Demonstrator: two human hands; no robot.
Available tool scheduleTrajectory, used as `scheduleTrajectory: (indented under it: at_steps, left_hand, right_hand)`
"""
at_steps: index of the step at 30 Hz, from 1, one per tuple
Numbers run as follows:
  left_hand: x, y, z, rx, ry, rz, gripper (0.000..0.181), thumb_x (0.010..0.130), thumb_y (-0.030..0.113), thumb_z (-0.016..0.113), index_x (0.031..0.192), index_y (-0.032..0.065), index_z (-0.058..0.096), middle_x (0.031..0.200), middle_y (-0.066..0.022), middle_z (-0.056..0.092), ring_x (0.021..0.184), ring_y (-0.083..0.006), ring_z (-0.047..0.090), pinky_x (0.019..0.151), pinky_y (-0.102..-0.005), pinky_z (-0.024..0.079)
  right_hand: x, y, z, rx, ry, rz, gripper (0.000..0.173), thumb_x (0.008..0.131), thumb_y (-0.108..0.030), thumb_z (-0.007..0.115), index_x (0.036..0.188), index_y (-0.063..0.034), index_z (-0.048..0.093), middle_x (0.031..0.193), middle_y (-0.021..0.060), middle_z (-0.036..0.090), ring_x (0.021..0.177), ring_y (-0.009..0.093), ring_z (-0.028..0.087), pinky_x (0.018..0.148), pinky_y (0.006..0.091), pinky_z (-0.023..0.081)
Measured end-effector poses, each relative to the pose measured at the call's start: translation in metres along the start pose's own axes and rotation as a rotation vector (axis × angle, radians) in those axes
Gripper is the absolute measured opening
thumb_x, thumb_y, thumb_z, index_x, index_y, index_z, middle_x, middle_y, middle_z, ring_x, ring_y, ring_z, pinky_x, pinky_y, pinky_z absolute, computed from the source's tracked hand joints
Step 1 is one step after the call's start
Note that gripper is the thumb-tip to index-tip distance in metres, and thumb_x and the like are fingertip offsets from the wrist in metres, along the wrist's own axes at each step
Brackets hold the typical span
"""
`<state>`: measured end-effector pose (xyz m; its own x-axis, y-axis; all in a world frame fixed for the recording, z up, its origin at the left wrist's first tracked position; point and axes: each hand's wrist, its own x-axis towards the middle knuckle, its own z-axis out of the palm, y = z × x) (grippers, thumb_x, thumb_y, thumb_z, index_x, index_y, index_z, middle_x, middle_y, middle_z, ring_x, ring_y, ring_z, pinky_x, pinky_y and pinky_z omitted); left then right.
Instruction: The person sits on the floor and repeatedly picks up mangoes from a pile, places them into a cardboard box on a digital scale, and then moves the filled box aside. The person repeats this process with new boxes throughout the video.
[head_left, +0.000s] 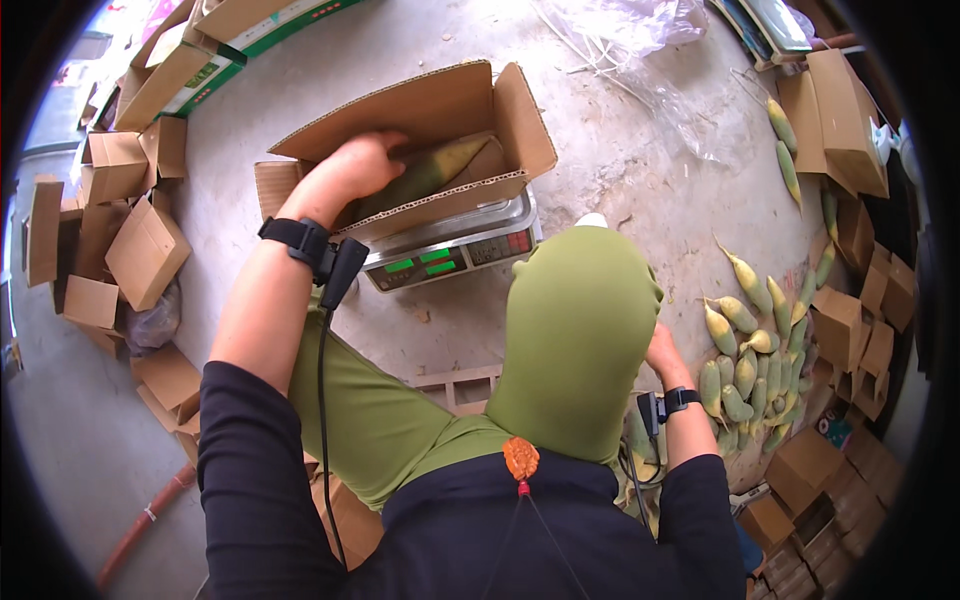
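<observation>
An open cardboard box (420, 105) rests on a digital weighing scale (454, 259) in front of me. Inside it lies a green radish (442, 166) with a pale yellow tip. My left hand (367, 163) reaches over the box's left end, just above or against the radish. Its thumb and a finger are spread with nothing visible between them; the other fingers are hidden. Beside my right knee, my right hand (661, 346) hangs low, its fingers hidden behind the green trouser leg (581, 330). Whether it holds anything does not show.
Several green radishes (750, 375) are heaped on the floor to my right. Cardboard boxes (148, 251) are piled at left, with more boxes (840, 319) along the right. Clear plastic sheeting (637, 30) lies at the back. A reddish hose (146, 525) crosses the lower left floor.
</observation>
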<state>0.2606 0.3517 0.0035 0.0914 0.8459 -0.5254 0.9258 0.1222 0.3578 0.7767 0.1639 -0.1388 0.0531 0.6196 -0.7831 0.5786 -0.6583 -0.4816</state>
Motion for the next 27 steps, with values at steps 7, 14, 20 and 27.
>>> scheduleTrajectory:
  at_steps: [7, 14, 20, 27]
  left_hand:
    - [-0.062, 0.027, -0.053, -0.235, 0.139, 0.173, 0.043, 0.085, 0.008, 0.060, 0.127, 0.0078, 0.053, 0.115, -0.0115, 0.062, 0.101, -0.0208, 0.059, 0.087, -0.0314, 0.048]
    - [-0.134, 0.040, -0.047, -0.220, 0.209, 0.089, 0.043, 0.085, 0.007, 0.062, 0.128, 0.0110, 0.054, 0.111, -0.0107, 0.061, 0.101, -0.0209, 0.058, 0.085, -0.0333, 0.048]
    - [-0.115, 0.018, -0.015, -0.343, 0.165, 0.065, 0.041, 0.086, 0.005, 0.060, 0.127, 0.0102, 0.055, 0.112, -0.0070, 0.061, 0.096, -0.0139, 0.058, 0.080, -0.0286, 0.048]
    - [-0.109, 0.016, -0.011, -0.465, 0.207, -0.048, 0.040, 0.089, 0.011, 0.060, 0.129, 0.0104, 0.054, 0.110, -0.0057, 0.059, 0.092, -0.0108, 0.056, 0.079, -0.0258, 0.048]
  right_hand:
    - [-0.026, 0.040, -0.007, 0.080, 0.021, 0.281, 0.037, 0.085, -0.017, 0.058, 0.119, -0.0027, 0.056, 0.094, 0.0076, 0.064, 0.074, 0.016, 0.062, 0.059, 0.0332, 0.049]
    - [-0.055, 0.106, -0.036, 0.171, 0.105, 0.454, 0.036, 0.086, -0.020, 0.056, 0.120, -0.0080, 0.055, 0.098, 0.0065, 0.063, 0.077, 0.018, 0.062, 0.064, 0.0351, 0.047]
    - [-0.065, 0.207, -0.052, -0.151, 0.277, 0.453, 0.042, 0.082, -0.018, 0.062, 0.121, -0.0041, 0.054, 0.102, 0.0104, 0.063, 0.087, 0.023, 0.062, 0.074, 0.0407, 0.050]
    - [-0.077, 0.194, -0.006, -0.323, 0.300, 0.452, 0.061, 0.073, -0.019, 0.069, 0.126, -0.0016, 0.048, 0.127, 0.0215, 0.052, 0.119, 0.034, 0.049, 0.101, 0.0376, 0.039]
